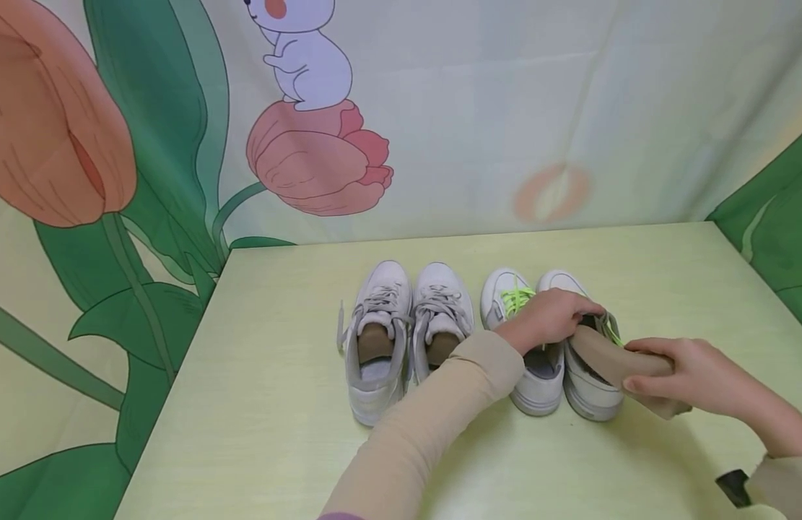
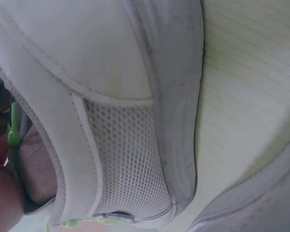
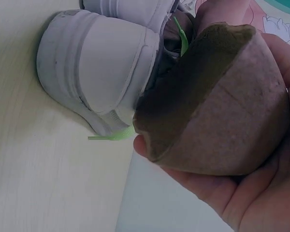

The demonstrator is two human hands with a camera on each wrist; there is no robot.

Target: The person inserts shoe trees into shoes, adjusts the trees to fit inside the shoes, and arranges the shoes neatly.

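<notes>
My right hand (image 1: pixel 696 375) grips the outer end of a brown moulded-paper shoe insert (image 1: pixel 605 355). The insert slants into the opening of the rightmost white sneaker (image 1: pixel 592 397), which has lime-green laces. In the right wrist view the hollow, cut end of the insert (image 3: pixel 232 111) shows, thumb and fingers around it. My left hand (image 1: pixel 551 315) reaches over from the left and holds the sneaker's upper at the tongue, fingers curled there; its fingertips are partly hidden. Beside it stands the matching sneaker (image 1: pixel 537 393), partly covered by the left hand.
To the left is a pair of white sneakers with grey laces, one sneaker (image 1: pixel 369 401) and its mate (image 1: pixel 442 278), each with a brown insert (image 1: pixel 373 342) inside. All stand on a pale wood-grain table (image 1: pixel 258 404). Behind hangs a printed cloth (image 1: pixel 452 130) with tulips.
</notes>
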